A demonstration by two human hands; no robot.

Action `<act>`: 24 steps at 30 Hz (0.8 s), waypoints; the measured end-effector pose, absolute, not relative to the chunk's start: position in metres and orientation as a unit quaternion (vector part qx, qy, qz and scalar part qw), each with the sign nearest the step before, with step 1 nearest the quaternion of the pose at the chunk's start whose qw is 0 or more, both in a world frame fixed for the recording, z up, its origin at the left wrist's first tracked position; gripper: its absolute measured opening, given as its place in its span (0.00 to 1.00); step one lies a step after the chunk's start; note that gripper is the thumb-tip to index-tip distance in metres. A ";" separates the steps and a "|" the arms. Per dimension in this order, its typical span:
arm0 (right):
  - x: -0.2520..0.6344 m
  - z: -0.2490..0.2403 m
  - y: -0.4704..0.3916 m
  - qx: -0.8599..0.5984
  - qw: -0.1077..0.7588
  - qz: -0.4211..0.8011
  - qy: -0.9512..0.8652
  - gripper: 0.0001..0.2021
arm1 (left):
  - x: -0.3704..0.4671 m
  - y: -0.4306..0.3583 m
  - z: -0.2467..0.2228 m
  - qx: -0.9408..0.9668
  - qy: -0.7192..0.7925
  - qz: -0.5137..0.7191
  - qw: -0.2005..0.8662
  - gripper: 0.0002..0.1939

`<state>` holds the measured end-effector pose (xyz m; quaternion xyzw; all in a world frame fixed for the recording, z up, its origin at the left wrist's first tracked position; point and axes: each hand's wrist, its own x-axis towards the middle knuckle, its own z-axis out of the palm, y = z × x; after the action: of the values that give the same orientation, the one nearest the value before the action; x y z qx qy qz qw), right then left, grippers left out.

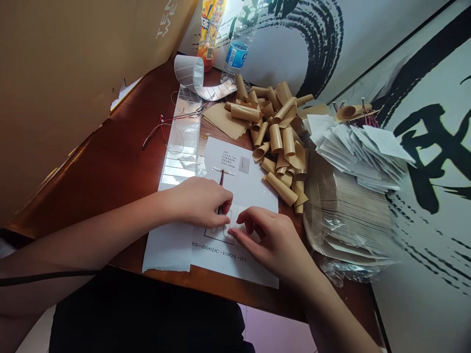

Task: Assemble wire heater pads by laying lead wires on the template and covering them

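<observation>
A white printed sheet (253, 189) lies on the wooden table under both hands. Clear tape (228, 173) crosses its upper part, and a thin red-and-black wire (222, 177) runs down from there under my left hand. My left hand (200, 200) comes in from the left, its thumb and fingers closed over this wire just above the printed outline. To its right, my right hand (270, 234) hovers low at the sheet with the fingers curled and the thumb apart from the index finger. A small pale or clear piece lies near both thumbs; its kind is unclear.
A label strip (181, 159) lies left of the sheet, with loose wires (162, 120) across it. Rolled brown papers (281, 139) pile up behind. Stacked paper pieces (349, 215) in plastic stand right. Two bottles (237, 54) are at the wall; a cardboard box (81, 73) is left.
</observation>
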<state>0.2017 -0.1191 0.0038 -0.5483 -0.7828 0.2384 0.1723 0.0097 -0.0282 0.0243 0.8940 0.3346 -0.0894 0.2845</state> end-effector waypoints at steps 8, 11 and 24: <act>0.196 -0.001 -0.118 -0.558 0.124 0.251 -0.781 0.12 | 0.008 -0.022 0.018 0.867 0.388 -0.048 0.310 0.12; 0.195 0.000 -0.117 -0.560 0.128 0.254 -0.778 0.12 | 0.007 -0.019 0.016 0.848 0.393 -0.005 0.354 0.10; 0.191 0.000 -0.117 -0.565 0.154 0.297 -0.754 0.14 | 0.000 -0.003 0.029 0.784 0.463 0.215 0.354 0.08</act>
<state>0.1909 -0.1173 0.0004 -0.5651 -0.7539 0.2975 0.1544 0.0000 -0.0034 0.0292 0.7838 0.4629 0.2152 0.3536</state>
